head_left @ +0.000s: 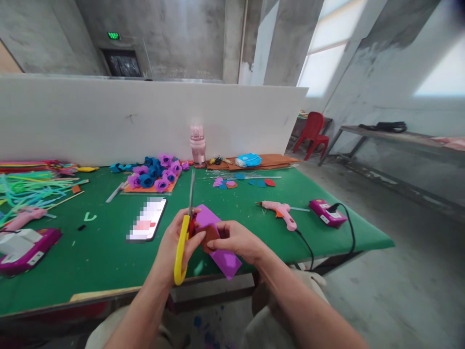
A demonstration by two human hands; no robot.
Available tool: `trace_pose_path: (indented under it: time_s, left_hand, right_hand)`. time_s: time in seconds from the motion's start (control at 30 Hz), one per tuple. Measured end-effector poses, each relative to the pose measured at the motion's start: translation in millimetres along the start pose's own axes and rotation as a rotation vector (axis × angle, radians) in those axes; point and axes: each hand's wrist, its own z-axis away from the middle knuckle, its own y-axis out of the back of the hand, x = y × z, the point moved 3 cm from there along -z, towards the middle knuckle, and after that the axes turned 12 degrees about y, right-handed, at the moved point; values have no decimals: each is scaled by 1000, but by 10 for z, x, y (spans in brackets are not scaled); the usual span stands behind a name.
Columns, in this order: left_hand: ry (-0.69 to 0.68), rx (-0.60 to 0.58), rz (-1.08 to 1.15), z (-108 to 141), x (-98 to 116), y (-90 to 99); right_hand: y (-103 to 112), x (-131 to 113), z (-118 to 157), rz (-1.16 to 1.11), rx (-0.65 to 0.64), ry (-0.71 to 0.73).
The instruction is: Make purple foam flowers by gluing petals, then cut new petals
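My left hand is closed around a pair of scissors with yellow handles, blades pointing up and away. Its thumb also presses on a small brown piece, which looks like felt or foam sheet. Behind that piece lies a purple sheet, a slanting rectangle held above the table's front edge. Fingers of my right hand pinch the brown piece against the purple sheet from the right. Part of the sheet and the scissors' pivot are hidden by my fingers.
On the green table lie a phone, a pink glue gun and a purple power strip with a cord. Purple and blue flowers, a pink bottle, cut petals and coloured strips stand farther back.
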Motion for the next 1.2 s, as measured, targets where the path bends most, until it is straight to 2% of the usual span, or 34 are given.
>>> trace_pose_path:
  time_s: [0.13, 0.23, 0.4, 0.5, 0.63, 0.73, 0.83, 0.93, 1.0, 1.07, 1.2]
  left_hand:
    - [38, 120, 70, -40, -52, 71]
    - [84, 151, 168, -84, -119, 122]
    - [81, 205, 235, -126, -153, 145]
    - [60, 246, 228, -120, -128, 116]
    - [68, 195, 206, -114, -117, 66]
    - [69, 190, 219, -125, -125, 84]
    - [78, 203, 306, -145, -119, 112]
    - [74, 284, 428, -146, -103, 107]
    - [48, 376, 476, -130, -94, 80]
    - [13, 430, 487, -110, -84, 26]
    - [-21, 451, 476, -60, -48, -124]
  right_hand:
    - [82, 19, -7, 22, 31, 6]
    - [159, 36, -28, -9, 48, -1]
    - [243, 36, -75, -90, 253, 11]
    - [156, 61, -94, -83, 274, 46]
    - [21, 128, -113, -54, 216, 85]
    - [35, 141, -123, -32, 215, 86]
    - [98, 115, -125, -77, 332, 119]
    - [50, 142, -117, -272, 482, 111]
    - [-79, 188, -125, -379, 474, 108]
    - [-211, 216, -138, -354, 459, 191]
    - [-352, 264, -170, -385, 523, 315]
